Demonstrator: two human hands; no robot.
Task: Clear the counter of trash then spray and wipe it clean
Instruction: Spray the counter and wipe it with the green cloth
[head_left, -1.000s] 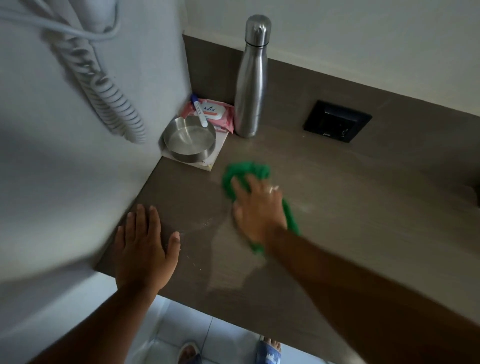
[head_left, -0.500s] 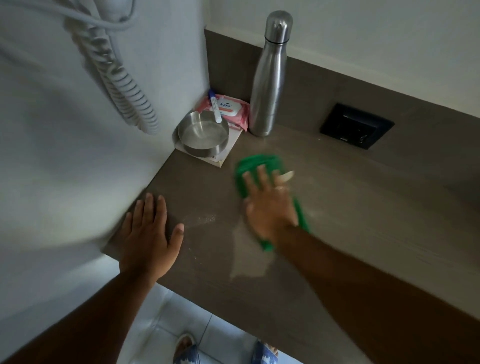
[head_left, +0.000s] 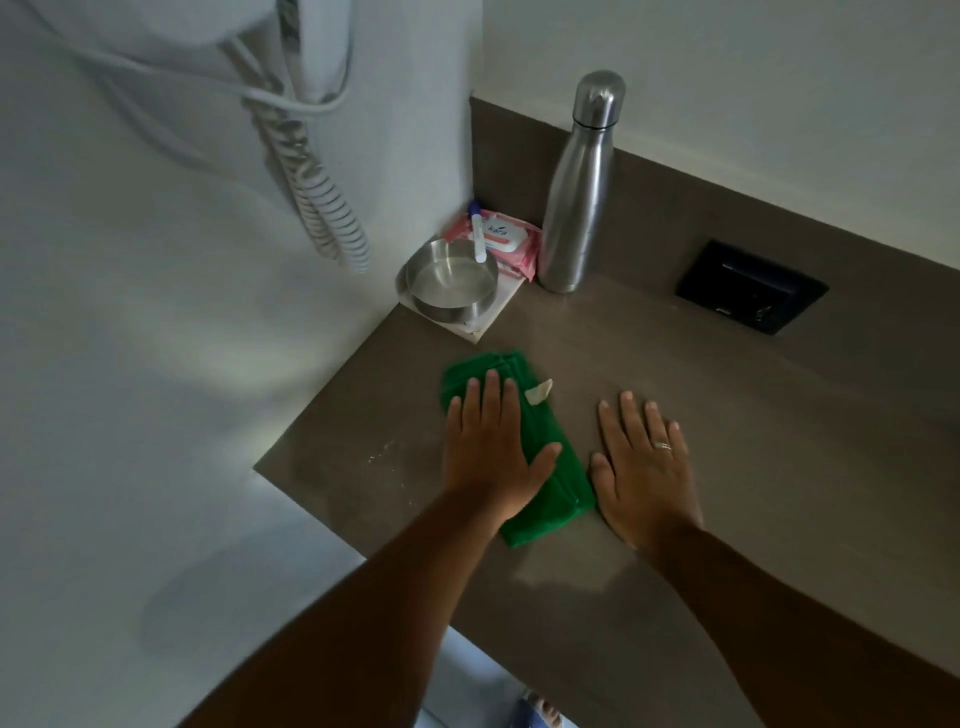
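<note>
Hands are both flat, palms down, fingers spread and gripping nothing. Left hand (head_left: 496, 447) presses on the folded green microfibre cloth (head_left: 545, 483), which lies near the left edge of the brown stone-look counter (head_left: 727, 415), a small white tag sticking out by the fingertips. Right hand (head_left: 647, 467), with a ring on it, rests on bare counter just beside the cloth's right edge. Back in the left rear corner sit a round steel bowl (head_left: 452, 286) on a white paper, a pink wipes pack (head_left: 501, 241) and a tall steel bottle (head_left: 579, 187) standing upright. Few pale specks dot the counter near the left edge.
</note>
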